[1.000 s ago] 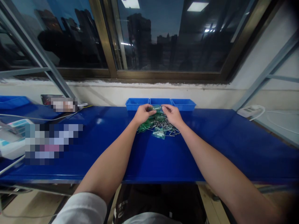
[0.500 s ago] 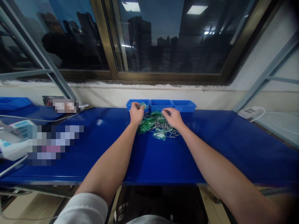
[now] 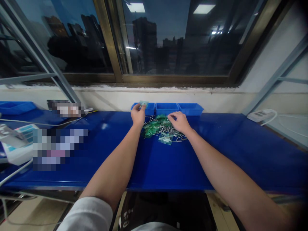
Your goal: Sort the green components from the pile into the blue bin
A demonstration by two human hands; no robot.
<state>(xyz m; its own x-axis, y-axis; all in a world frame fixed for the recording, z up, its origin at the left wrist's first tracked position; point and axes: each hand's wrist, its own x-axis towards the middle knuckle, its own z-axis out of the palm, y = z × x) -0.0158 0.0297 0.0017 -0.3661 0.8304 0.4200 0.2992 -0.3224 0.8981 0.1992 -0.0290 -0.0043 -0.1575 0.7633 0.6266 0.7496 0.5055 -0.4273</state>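
My left hand (image 3: 138,115) pinches a small green clear packet (image 3: 143,104) above the left blue bin (image 3: 150,108). To the right, my right hand (image 3: 178,121) hovers at the right side of the pile, thumb and fingers curled together; whatever lies between its fingertips is too small to make out. Below and between the hands lies a pile of thin metal pins (image 3: 169,131) mixed with green plastic packets (image 3: 151,129). A clear packet with white pieces (image 3: 165,139) rests at the pile's front edge.
Behind the pile are a middle blue bin (image 3: 166,108) and a right blue bin (image 3: 192,109). A white device (image 3: 20,147) and a blurred patch are at the left. A white power strip (image 3: 261,115) sits at the back right, with cables.
My left hand has risen slightly and shifted left with the packet, which now shows higher over the left bin. My right hand has barely moved. The view has shifted a little.
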